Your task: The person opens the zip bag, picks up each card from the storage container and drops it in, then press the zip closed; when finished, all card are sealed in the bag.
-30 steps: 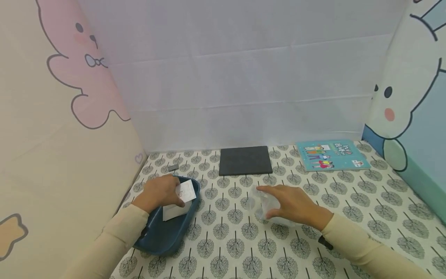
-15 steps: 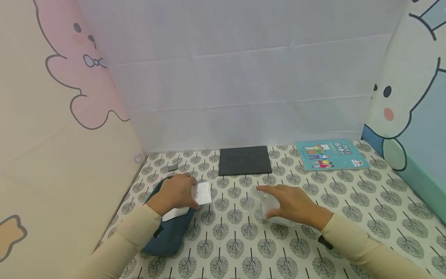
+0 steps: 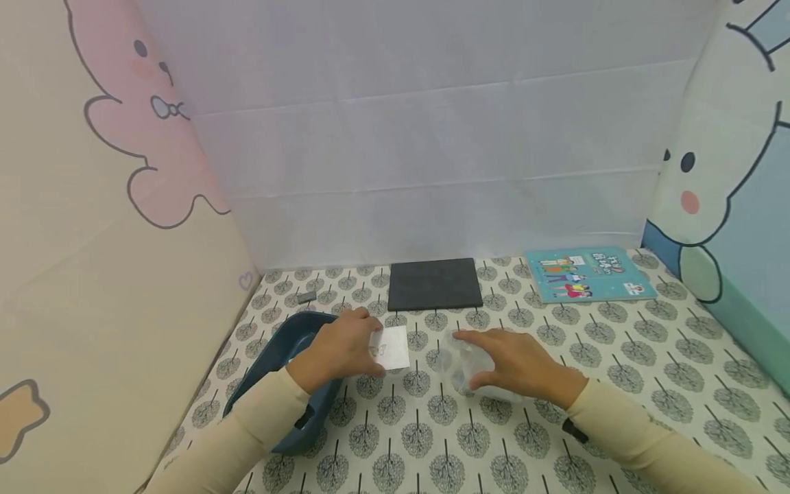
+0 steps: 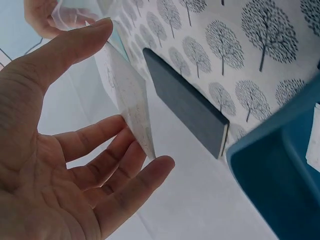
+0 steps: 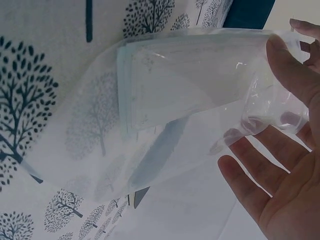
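Note:
My left hand (image 3: 342, 346) grips a thin, square white paper packet (image 3: 391, 348) with faint printed marks, between thumb and fingertips. It is just right of the dark blue basin (image 3: 295, 335), level with my right hand. In the left wrist view the packet (image 4: 125, 95) stands edge-on across the fingers. My right hand (image 3: 524, 363) holds the mouth of a clear plastic bag (image 3: 452, 360), with the thumb on one side and fingers on the other. Through the bag's film in the right wrist view, a stack of white packets (image 5: 190, 82) shows inside.
Another white piece (image 4: 315, 145) lies in the basin. A black flat slab (image 3: 435, 285) lies at the back of the tree-print cloth (image 3: 395, 436). A blue booklet (image 3: 589, 274) lies at the back right, a small grey block (image 3: 306, 297) at the back left.
My left hand has carried the white packet rightward, out from over the basin toward the plastic bag. The basin tipped for a moment and is back level. My right hand has stayed in place.

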Demonstrator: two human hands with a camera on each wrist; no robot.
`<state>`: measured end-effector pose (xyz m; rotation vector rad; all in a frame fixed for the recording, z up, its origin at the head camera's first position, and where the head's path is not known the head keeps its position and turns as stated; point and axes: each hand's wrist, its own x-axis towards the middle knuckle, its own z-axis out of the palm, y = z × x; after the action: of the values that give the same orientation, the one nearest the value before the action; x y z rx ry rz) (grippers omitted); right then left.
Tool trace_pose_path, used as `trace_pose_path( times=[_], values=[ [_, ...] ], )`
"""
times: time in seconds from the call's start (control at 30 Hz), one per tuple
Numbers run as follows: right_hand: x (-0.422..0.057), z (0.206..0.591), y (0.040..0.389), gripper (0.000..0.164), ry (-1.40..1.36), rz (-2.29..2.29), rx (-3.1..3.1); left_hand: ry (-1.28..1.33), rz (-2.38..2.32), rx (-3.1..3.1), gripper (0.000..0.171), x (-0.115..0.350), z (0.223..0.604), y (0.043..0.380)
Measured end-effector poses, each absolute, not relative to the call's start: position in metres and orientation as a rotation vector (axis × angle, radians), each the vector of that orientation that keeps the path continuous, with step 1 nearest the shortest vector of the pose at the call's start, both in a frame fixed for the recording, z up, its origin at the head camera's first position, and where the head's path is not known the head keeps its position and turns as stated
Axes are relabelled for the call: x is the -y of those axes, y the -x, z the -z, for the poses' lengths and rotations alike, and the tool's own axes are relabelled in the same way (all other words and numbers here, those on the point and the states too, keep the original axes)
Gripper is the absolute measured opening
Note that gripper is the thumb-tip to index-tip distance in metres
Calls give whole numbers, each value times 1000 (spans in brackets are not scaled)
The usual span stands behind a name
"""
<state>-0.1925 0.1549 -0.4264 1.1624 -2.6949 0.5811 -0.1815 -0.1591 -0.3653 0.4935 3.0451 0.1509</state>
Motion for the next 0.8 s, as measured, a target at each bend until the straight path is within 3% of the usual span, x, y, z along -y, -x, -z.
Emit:
trace_pose_path(
  times=[0.8],
  values=[
    [-152, 427, 194, 85, -1159, -556, 2708, -695, -80, -3115, 74, 115, 373, 164]
  ],
)
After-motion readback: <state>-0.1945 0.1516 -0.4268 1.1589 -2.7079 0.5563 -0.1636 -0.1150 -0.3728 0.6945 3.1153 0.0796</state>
